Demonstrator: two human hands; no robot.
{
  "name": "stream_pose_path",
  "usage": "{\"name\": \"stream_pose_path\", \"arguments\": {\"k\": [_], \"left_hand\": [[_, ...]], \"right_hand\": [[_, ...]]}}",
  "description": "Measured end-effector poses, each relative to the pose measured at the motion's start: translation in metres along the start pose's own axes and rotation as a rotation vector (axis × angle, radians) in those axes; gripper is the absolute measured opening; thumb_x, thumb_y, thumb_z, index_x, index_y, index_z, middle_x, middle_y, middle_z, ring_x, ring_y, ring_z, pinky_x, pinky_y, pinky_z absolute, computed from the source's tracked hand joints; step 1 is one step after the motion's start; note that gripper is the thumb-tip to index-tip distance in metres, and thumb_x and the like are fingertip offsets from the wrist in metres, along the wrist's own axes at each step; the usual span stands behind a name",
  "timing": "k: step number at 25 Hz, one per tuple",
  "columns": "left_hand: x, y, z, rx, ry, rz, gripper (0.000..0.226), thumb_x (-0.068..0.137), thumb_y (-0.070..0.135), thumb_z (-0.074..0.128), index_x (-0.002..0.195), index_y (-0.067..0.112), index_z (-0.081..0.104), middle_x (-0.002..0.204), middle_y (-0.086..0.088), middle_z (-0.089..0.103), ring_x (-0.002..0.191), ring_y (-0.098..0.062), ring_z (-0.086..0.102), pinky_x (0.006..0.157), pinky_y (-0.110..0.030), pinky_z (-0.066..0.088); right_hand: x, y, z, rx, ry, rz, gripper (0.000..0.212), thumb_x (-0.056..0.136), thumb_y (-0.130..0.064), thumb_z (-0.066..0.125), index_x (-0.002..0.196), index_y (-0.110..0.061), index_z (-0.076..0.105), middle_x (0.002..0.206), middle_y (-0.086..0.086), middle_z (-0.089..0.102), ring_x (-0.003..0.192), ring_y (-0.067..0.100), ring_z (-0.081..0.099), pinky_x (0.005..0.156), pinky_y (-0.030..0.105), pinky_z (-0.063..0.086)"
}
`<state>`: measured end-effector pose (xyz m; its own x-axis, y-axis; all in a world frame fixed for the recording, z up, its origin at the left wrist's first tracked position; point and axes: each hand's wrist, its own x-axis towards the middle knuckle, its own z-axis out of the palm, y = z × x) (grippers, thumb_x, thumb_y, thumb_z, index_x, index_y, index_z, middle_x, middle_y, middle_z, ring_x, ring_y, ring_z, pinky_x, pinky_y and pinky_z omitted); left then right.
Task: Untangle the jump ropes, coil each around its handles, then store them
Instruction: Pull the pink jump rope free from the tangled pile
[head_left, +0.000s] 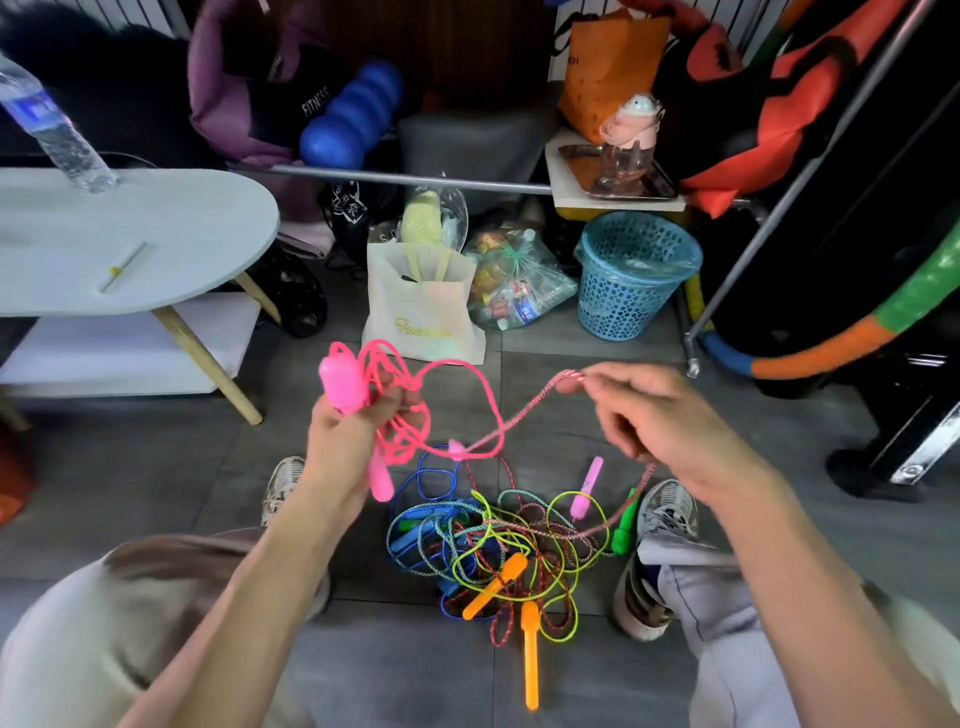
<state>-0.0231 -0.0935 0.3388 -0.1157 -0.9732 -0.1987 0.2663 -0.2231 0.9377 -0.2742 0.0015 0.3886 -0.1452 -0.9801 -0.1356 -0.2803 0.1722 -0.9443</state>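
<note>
Ropes (498, 551): tangled heap, floor | pink rope (415, 395): bunched, left hand (353, 421)

The left hand (353, 421) grips a pink handle (340, 383) and bunched pink rope (410, 395). The right hand (660, 421) pinches a red-white rope (524, 410) running down, apparently, into the tangle (498, 540) on the floor (415, 670) between two shoes.

Two hands in view: left hand (347, 415), right hand (657, 415). Two pink handles (342, 384) at the left hand. On the floor (156, 478): two orange handles (530, 654), one green handle (623, 525), one light pink handle (586, 488). Blue handles are buried in the rope tangle (498, 545); rope count cannot be told. Two shoes (667, 506). One blue basket (631, 275). One water bottle (52, 124).
</note>
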Motion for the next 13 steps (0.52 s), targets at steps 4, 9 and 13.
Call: {"name": "stream_pose_path", "arguments": {"k": [4, 9, 13], "left_hand": [[-0.015, -0.016, 0.017, 0.125, -0.229, -0.096, 0.023, 0.080, -0.016, 0.057, 0.083, 0.005, 0.065, 0.067, -0.005, 0.066, 0.056, -0.021, 0.050, 0.049, -0.025, 0.045], [-0.029, -0.044, 0.029, 0.480, -0.674, -0.166, 0.016, 0.081, -0.003, 0.071, 0.084, 0.013, 0.067, 0.069, -0.001, 0.062, 0.054, -0.007, 0.055, 0.055, -0.019, 0.045], [-0.018, -0.083, 0.018, 1.007, -0.641, -0.102, 0.016, 0.081, 0.012, 0.072, 0.083, 0.025, 0.061, 0.072, 0.009, 0.064, 0.070, -0.015, 0.062, 0.060, -0.021, 0.044]], "right_hand": [[0.004, -0.013, 0.023, 0.169, -0.227, 0.036, 0.024, 0.101, -0.008, 0.043, 0.099, -0.003, 0.066, 0.078, 0.011, 0.070, 0.048, 0.013, 0.044, 0.040, 0.021, 0.029], [0.005, -0.022, 0.035, 0.622, -0.335, -0.044, 0.016, 0.092, -0.009, 0.045, 0.091, -0.004, 0.060, 0.102, 0.017, 0.069, 0.048, 0.017, 0.037, 0.037, 0.022, 0.022], [0.004, -0.032, -0.002, 1.075, -0.061, -0.300, 0.023, 0.091, -0.014, 0.041, 0.083, -0.019, 0.061, 0.104, 0.000, 0.066, 0.056, 0.008, 0.042, 0.044, 0.018, 0.029]]}}
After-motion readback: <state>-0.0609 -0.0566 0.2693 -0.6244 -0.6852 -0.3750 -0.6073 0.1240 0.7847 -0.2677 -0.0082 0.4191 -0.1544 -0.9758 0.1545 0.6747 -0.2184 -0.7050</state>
